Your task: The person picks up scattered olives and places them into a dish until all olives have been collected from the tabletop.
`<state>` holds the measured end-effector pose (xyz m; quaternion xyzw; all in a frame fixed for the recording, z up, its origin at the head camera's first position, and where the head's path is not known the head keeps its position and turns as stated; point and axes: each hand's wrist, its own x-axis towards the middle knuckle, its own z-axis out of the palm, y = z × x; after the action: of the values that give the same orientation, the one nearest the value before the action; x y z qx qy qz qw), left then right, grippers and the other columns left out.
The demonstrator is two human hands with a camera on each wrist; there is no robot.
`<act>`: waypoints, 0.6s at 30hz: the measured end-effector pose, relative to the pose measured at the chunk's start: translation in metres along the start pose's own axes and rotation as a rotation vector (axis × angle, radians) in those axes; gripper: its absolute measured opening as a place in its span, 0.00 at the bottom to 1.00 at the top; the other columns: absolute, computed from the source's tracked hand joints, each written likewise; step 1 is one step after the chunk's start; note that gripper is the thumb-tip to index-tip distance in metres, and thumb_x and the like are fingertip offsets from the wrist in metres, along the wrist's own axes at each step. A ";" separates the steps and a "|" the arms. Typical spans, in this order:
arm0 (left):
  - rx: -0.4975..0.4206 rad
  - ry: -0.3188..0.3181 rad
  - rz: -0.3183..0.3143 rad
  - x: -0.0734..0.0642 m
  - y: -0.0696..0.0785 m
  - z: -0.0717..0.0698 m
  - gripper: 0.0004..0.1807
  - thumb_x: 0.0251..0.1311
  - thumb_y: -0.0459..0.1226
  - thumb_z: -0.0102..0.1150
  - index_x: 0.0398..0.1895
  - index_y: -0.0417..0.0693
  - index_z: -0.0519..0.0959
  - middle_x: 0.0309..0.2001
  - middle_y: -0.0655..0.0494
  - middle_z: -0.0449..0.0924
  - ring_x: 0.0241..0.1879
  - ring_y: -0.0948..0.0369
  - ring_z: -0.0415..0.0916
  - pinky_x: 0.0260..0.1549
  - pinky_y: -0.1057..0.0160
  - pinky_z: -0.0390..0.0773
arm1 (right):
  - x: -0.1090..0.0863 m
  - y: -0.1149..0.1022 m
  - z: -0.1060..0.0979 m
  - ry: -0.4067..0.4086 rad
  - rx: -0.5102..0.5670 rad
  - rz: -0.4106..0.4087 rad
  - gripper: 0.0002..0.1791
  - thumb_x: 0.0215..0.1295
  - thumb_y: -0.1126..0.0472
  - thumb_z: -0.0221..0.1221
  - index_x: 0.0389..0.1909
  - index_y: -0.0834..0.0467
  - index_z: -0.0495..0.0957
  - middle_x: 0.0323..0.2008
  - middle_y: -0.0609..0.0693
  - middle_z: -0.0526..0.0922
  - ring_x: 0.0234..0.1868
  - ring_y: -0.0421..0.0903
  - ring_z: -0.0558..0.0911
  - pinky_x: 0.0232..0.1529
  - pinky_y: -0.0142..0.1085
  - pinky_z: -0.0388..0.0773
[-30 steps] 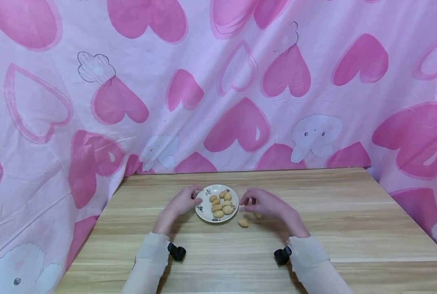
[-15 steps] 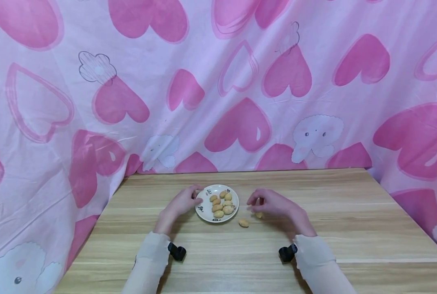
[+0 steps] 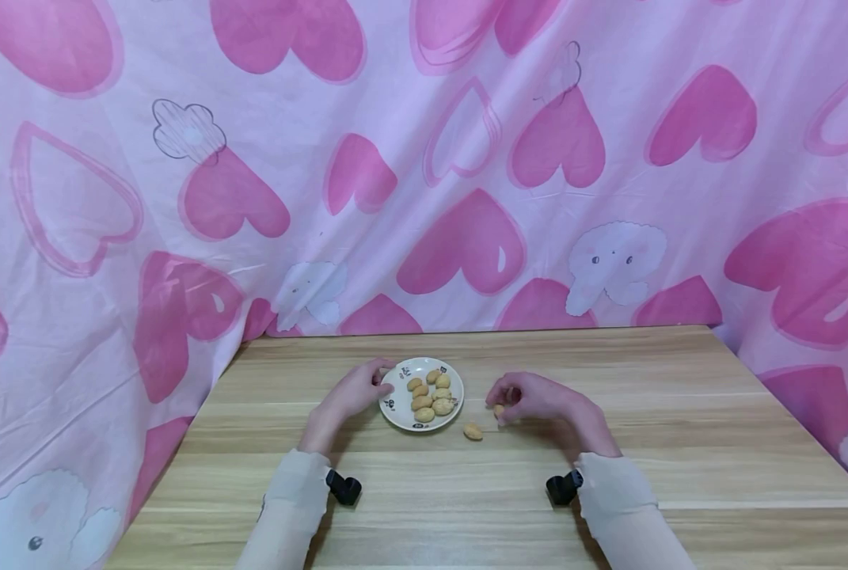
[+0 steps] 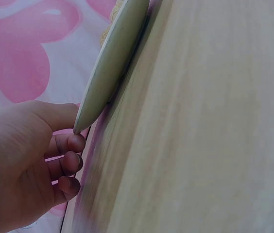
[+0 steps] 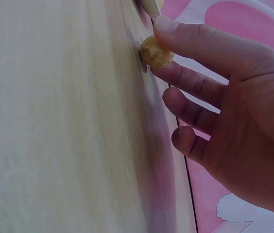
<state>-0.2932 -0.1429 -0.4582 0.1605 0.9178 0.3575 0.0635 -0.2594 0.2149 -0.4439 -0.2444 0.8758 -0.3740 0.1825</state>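
Note:
A small white plate with dark printed marks on its rim bears several tan, oval nuts that look unshelled. My left hand holds the plate's left rim, thumb on top and fingers beneath the edge, as the left wrist view shows. Right of the plate, my right hand has thumb and index finger on either side of a single nut, low at the tabletop. The other fingers of that hand are loosely bent. Between the plate and this hand another nut lies on the wood.
The light wood table runs back to a pink heart-print cloth hanging behind it and along both sides. Small black cameras sit at both wrists, below the pale sleeves.
My right hand has moved right, away from the plate, and its thumb and index finger have come down around the nut there. The left hand and plate have stayed in place.

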 end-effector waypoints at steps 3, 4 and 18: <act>-0.002 0.000 0.000 0.000 0.001 0.000 0.26 0.63 0.36 0.63 0.65 0.47 0.74 0.28 0.54 0.72 0.27 0.60 0.67 0.27 0.64 0.68 | 0.000 0.002 0.000 -0.010 0.019 0.024 0.14 0.57 0.63 0.69 0.45 0.55 0.82 0.39 0.51 0.80 0.40 0.46 0.73 0.41 0.34 0.73; -0.004 0.002 0.001 0.000 0.001 0.000 0.26 0.63 0.36 0.63 0.65 0.47 0.74 0.28 0.54 0.72 0.27 0.60 0.67 0.27 0.63 0.68 | 0.000 0.002 0.000 -0.010 0.022 0.029 0.14 0.57 0.63 0.69 0.45 0.55 0.82 0.39 0.51 0.80 0.40 0.46 0.73 0.40 0.35 0.73; 0.011 0.004 0.009 0.000 0.000 0.000 0.26 0.62 0.36 0.63 0.65 0.46 0.74 0.28 0.54 0.72 0.27 0.60 0.67 0.26 0.64 0.67 | 0.002 -0.002 0.003 0.054 -0.014 0.019 0.14 0.57 0.60 0.70 0.45 0.51 0.82 0.37 0.47 0.80 0.39 0.46 0.75 0.38 0.35 0.75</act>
<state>-0.2931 -0.1429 -0.4578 0.1641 0.9192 0.3531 0.0595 -0.2593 0.2105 -0.4445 -0.2271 0.8853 -0.3728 0.1605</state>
